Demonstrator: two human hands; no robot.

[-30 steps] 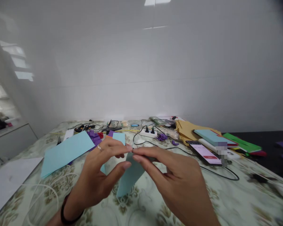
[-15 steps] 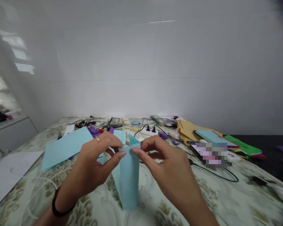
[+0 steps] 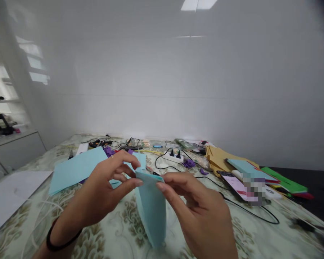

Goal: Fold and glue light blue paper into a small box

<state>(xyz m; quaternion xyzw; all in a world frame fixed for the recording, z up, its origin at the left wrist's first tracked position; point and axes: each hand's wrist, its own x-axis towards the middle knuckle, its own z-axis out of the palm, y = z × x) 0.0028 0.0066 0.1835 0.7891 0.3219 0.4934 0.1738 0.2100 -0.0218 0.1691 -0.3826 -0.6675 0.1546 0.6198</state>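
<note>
A folded sheet of light blue paper hangs upright in front of me, its upper edge pinched at both corners. My left hand closes thumb and finger at the left end of that edge. At the right end, my right hand grips the sheet between thumb and index finger. The two layers of the fold lie close together at the top. Behind my left hand, more light blue sheets lie stacked on the patterned tablecloth.
A white power strip with black plugs stands behind the hands. To the right are brown paper, a phone, a black cable and green sheets. White paper lies at left; purple scraps sit near the strip.
The view has shifted slightly. The paper's raised back flap has come down against the front layer, and the sheet now tilts, its lower end swung a little right.
</note>
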